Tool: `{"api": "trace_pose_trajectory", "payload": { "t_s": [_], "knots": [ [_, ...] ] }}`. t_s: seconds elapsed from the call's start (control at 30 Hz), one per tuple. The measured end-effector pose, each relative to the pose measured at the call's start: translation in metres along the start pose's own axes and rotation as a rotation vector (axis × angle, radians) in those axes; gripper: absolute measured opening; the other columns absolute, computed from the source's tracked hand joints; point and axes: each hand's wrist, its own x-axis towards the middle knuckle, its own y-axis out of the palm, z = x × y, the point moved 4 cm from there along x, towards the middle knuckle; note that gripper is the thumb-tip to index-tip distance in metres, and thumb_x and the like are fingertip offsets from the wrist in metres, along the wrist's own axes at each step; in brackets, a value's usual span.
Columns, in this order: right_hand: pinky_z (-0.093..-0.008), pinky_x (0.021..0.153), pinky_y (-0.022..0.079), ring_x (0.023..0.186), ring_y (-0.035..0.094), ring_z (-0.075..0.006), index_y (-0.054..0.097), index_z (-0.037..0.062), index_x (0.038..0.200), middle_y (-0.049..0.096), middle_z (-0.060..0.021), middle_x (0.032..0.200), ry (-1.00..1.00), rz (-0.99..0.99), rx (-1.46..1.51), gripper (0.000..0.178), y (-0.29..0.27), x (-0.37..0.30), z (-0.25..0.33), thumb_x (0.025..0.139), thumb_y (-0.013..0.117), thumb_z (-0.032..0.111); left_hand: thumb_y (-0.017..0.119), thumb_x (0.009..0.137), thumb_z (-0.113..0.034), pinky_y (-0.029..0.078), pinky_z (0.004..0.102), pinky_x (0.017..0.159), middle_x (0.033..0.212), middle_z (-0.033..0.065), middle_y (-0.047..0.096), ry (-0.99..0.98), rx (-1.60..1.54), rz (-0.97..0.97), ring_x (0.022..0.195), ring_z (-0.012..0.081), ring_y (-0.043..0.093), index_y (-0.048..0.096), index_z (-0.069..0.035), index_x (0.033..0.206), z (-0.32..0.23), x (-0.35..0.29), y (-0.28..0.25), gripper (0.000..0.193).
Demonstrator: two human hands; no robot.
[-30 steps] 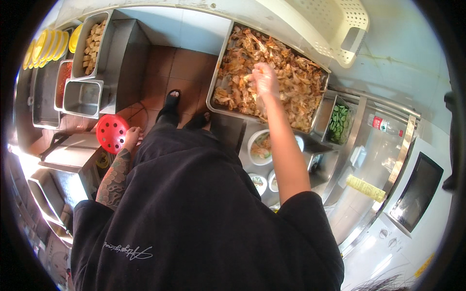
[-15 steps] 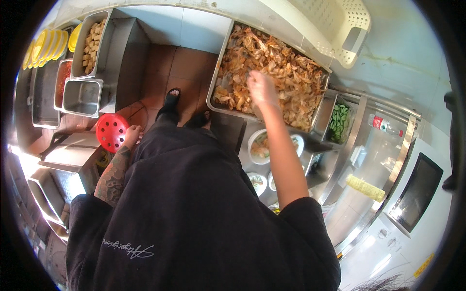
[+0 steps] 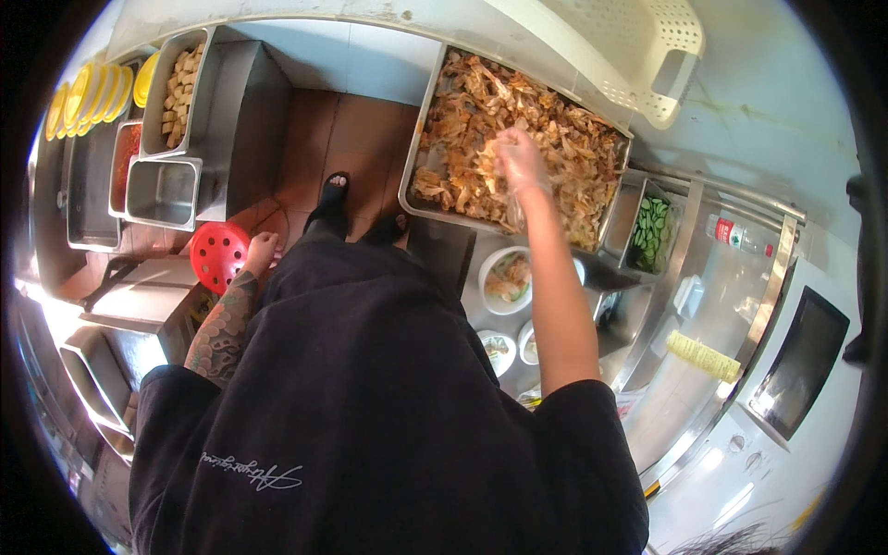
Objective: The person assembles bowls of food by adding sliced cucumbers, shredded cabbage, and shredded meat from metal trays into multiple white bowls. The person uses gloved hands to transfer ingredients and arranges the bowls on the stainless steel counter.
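A large metal tray (image 3: 421,198) lies ahead of me, heaped with brown shredded cooked meat (image 3: 569,116). Over the middle of the heap is my right hand (image 3: 521,159), in what looks like a thin clear glove. Its fingers are bunched together around pale shreds, slightly blurred. My left hand (image 3: 263,252) hangs low by my thigh with its fingers curled; whatever may be inside them is hidden. Beside it is a red round stool (image 3: 219,257) with holes in its top. Near my right forearm, a white bowl (image 3: 506,280) of food stands on a metal surface.
More white bowls (image 3: 497,351) stand by my right arm. Sliced cucumber (image 3: 651,231) fills a container right of the tray. Leftward are an empty metal pan (image 3: 163,192), beige cubes (image 3: 182,97) in another pan, and yellow-rimmed lids (image 3: 85,95). A microwave (image 3: 795,365) is far right.
My right hand has moved a little to the right over the shredded meat, and pale shreds now show at its fingers. My left hand stays by the stool; the whole view has shifted slightly.
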Motion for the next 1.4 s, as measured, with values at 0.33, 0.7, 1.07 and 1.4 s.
{"api": "trace_pose_trajectory", "payload": {
  "t_s": [0.33, 0.7, 1.07, 1.4],
  "knots": [
    [-0.0253, 0.064, 0.050, 0.076, 0.059, -0.0107, 0.061, 0.0075, 0.113, 0.064, -0.0060, 0.104, 0.077, 0.174, 0.832, 0.019, -0.061, -0.093, -0.042, 0.095, 0.066, 0.014, 0.057, 0.096, -0.027, 0.042, 0.0263, 0.048, 0.071, 0.0026, 0.060, 0.093, 0.196, 0.024, 0.055, 0.0127, 0.053, 0.063, -0.006, 0.091, -0.006, 0.029, -0.019, 0.022],
    [-0.0384, 0.086, 0.051, 0.098, 0.066, -0.0301, 0.067, 0.0072, 0.113, 0.069, -0.0159, 0.104, 0.240, -0.537, -0.129, 0.028, -0.106, -0.194, -0.248, 0.086, 0.060, 0.009, 0.055, 0.101, -0.030, 0.046, 0.0274, 0.057, 0.077, -0.0001, 0.060, 0.059, 0.466, 0.288, 0.063, 0.0112, 0.056, 0.062, -0.008, 0.100, -0.103, 0.057, 0.017, 0.023],
    [-0.0483, 0.090, 0.049, 0.102, 0.064, -0.0397, 0.069, 0.0141, 0.113, 0.069, -0.0183, 0.108, 0.508, -0.268, -0.236, 0.034, -0.096, -0.230, -0.249, 0.089, 0.056, 0.035, 0.053, 0.100, -0.032, 0.046, 0.0269, 0.052, 0.076, -0.0014, 0.060, 0.051, 0.566, 0.351, 0.060, 0.0101, 0.057, 0.061, -0.012, 0.098, -0.176, 0.035, 0.087, 0.022],
    [-0.0490, 0.086, 0.051, 0.098, 0.065, -0.0402, 0.060, 0.0046, 0.117, 0.067, -0.0242, 0.104, 0.274, -0.499, -0.427, 0.035, -0.081, -0.184, -0.237, 0.091, 0.055, 0.027, 0.054, 0.100, -0.033, 0.042, 0.0248, 0.051, 0.072, -0.0022, 0.059, 0.052, 0.671, 0.380, 0.059, 0.0098, 0.055, 0.060, -0.013, 0.099, -0.189, 0.035, 0.088, 0.020]
  ]
}}
